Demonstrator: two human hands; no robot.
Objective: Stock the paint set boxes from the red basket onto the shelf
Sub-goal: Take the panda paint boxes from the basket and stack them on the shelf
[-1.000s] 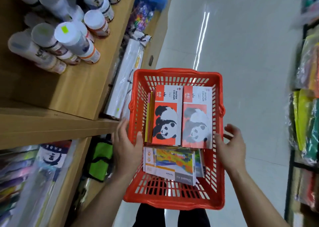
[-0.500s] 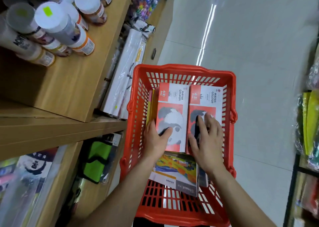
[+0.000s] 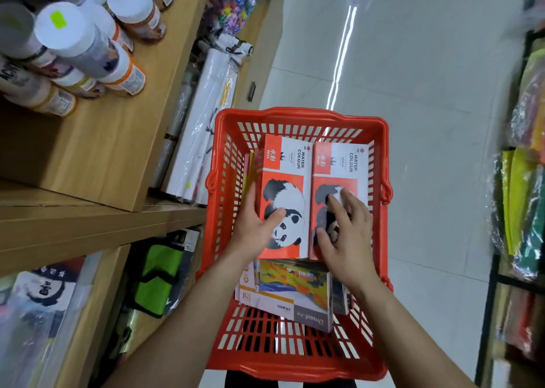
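The red basket stands below me in the aisle, holding several paint set boxes. Two red-and-white panda "Water Colour" boxes lie side by side on top. My left hand grips the left panda box at its left edge, thumb across the panda picture. My right hand rests spread on the right panda box, thumb at its near corner. Under them lies a box with a colourful landscape print. The wooden shelf is to the left.
White-capped paint bottles crowd the upper left shelf. Rolled white paper packs lie on a lower ledge beside the basket. A green-and-black bag sits below. Packaged goods line the right rack. Tiled floor stretches ahead.
Both hands came off the basket's sides and went inside onto the two panda boxes. The left hand's grip has since slid to the left box's outer edge.
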